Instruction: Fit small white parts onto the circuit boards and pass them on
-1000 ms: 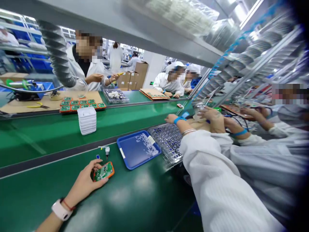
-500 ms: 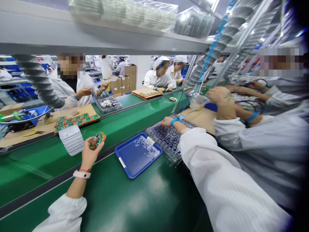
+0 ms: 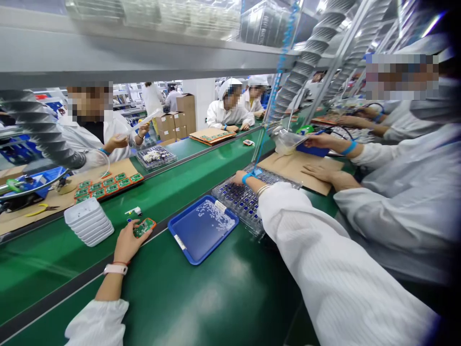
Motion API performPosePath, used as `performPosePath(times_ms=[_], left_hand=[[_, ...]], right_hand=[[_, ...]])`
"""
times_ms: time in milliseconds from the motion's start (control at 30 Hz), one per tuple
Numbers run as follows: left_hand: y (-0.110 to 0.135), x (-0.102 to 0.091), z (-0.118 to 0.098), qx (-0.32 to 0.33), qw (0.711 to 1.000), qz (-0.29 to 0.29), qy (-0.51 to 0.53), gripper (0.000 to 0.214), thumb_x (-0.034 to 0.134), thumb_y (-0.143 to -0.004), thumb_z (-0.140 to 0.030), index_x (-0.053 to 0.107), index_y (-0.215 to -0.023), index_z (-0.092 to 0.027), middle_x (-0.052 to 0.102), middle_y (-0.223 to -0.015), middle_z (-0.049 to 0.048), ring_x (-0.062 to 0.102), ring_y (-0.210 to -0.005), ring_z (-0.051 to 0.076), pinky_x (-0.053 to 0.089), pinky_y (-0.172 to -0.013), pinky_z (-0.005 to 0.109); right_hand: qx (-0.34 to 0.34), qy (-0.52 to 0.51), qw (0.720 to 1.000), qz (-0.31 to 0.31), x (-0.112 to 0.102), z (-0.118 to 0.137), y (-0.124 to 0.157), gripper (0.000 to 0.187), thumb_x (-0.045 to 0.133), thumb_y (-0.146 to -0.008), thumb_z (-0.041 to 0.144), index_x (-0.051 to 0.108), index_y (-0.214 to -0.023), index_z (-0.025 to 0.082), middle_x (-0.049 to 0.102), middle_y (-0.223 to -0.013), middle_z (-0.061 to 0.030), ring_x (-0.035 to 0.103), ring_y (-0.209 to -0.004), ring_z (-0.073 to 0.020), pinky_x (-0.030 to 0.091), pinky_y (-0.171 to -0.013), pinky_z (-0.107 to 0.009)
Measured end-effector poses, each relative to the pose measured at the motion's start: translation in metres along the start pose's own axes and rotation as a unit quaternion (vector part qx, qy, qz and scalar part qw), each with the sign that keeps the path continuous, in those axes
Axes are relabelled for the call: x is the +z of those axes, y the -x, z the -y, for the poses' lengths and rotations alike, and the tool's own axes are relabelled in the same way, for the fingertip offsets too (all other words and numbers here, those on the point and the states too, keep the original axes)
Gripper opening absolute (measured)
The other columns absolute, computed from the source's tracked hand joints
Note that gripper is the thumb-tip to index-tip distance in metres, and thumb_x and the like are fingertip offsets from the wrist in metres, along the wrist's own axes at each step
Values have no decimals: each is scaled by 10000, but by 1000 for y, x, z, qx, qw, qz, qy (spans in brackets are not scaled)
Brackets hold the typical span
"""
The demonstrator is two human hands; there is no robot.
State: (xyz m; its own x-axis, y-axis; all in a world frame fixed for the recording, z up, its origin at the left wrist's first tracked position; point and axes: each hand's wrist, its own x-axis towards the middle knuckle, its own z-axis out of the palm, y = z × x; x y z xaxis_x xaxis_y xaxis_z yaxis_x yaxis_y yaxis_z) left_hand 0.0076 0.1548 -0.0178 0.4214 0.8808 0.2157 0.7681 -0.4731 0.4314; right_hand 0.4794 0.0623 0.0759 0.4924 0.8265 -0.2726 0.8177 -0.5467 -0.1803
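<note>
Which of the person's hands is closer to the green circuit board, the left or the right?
The left hand is nearer, with its fingers touching the green circuit board. The right hand is farther away, at the clear tray of blue parts.

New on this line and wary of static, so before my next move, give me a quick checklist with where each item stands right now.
Left hand on the board: ok, fingers rest on the green circuit board in its orange frame.
Right hand: ok, at the edge of the clear tray of blue parts.
Blue wrist strap on the right wrist: ok, worn; grounding cannot tell.
Left wrist strap: not ok, only a white smartwatch shows.
Small white-topped part: not ok, loose on the green belt.
Blue tray: ok, its white pieces lie inside.
</note>
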Motion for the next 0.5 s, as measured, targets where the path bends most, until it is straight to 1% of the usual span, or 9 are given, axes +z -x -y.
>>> performPosePath(times_ms=[67, 200, 300, 433, 500], left_hand=[[0, 0, -1, -2, 1000, 3, -2, 731, 511, -696, -685, 481, -1185, -143, 620, -1075, 134, 585, -1005, 302, 448, -869, 397], [0, -1, -1, -3, 1000, 6, -1, 729, 503, -690, -693, 498, -1163, -139, 613, -1095, 140, 576, -1020, 304, 444, -883, 398], [-1, -1, 0, -4, 1000, 8, -2, 734, 503, -685, -699, 503, -1160, -139, 610, -1100, 140, 578, -1013, 299, 444, -885, 398], [-4, 1, 2, -2, 1000, 9, -8, 736, 501, -691, -694, 511, -1163, -129, 615, -1093, 149, 581, -1008, 301, 447, -885, 405], [-5, 1, 4, 4, 1000, 10, -11, 736, 494, -698, -693, 520, -1157, -119, 616, -1092, 159, 579, -1013, 306, 446, -888, 413]], right_hand=[[19, -6, 1000, 11, 2, -1, -1, 469, 626, -731, 502, 691, -820, 46, 659, -686, -146, 629, -687, -211, 473, -593, -270], [20, -20, 999, 36, 3, -2, -4, 390, 627, -747, 449, 686, -803, 68, 665, -684, -107, 616, -660, -165, 474, -589, -238], [16, -22, 998, 50, -1, -4, -3, 374, 630, -749, 443, 677, -774, 72, 651, -645, -85, 608, -628, -149, 478, -584, -235], [7, -8, 998, 58, -6, -6, 4, 376, 633, -762, 426, 661, -734, 52, 620, -591, -66, 599, -623, -148, 476, -588, -243], [-4, -2, 999, 45, -7, -6, 10, 367, 604, -801, 403, 650, -769, 40, 623, -640, -60, 601, -664, -143, 481, -616, -247]])
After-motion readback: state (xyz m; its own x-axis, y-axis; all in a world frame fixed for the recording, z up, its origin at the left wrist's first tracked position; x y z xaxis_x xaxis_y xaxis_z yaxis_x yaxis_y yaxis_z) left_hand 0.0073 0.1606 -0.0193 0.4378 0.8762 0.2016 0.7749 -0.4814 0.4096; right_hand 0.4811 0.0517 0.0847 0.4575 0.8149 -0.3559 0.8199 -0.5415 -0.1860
